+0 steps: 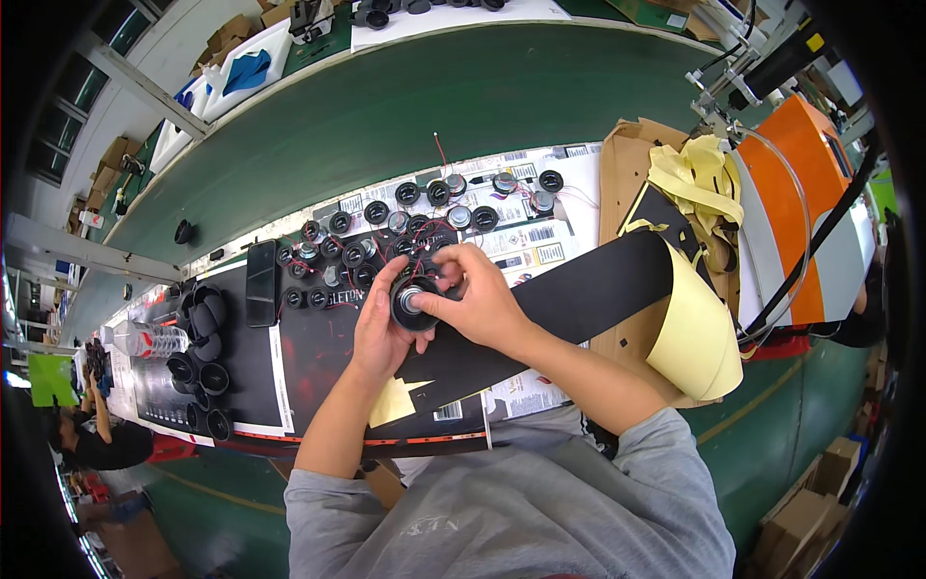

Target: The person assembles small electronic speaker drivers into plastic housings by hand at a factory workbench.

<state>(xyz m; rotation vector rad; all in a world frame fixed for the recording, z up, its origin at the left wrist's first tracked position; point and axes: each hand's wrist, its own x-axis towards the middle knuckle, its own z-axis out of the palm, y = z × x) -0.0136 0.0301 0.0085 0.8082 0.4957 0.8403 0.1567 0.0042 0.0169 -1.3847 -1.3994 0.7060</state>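
Observation:
My left hand (377, 333) cups a round black housing (415, 322) with its fingers wrapped round the side. Inside the housing sits a small speaker (410, 294) with a silvery metal back. The thumb of my right hand (479, 297) presses on that speaker, while its other fingers curl at the housing's far rim. Just beyond my hands, several small round speakers (376, 212) with thin red wires lie on the table, some with their black side up and others with silvery backs showing. Beneath my right forearm runs a wide black strip (588, 285) with curling yellow backing paper (696, 333).
A phone (260, 283), a clear bottle (145, 339) and several black cups (213, 378) are on the left. At right, a cardboard box (617, 179) holds yellow scraps (696, 179) beside an orange-and-white machine (801, 203). A green belt (386, 121) crosses behind. Another person (96, 439) works far left.

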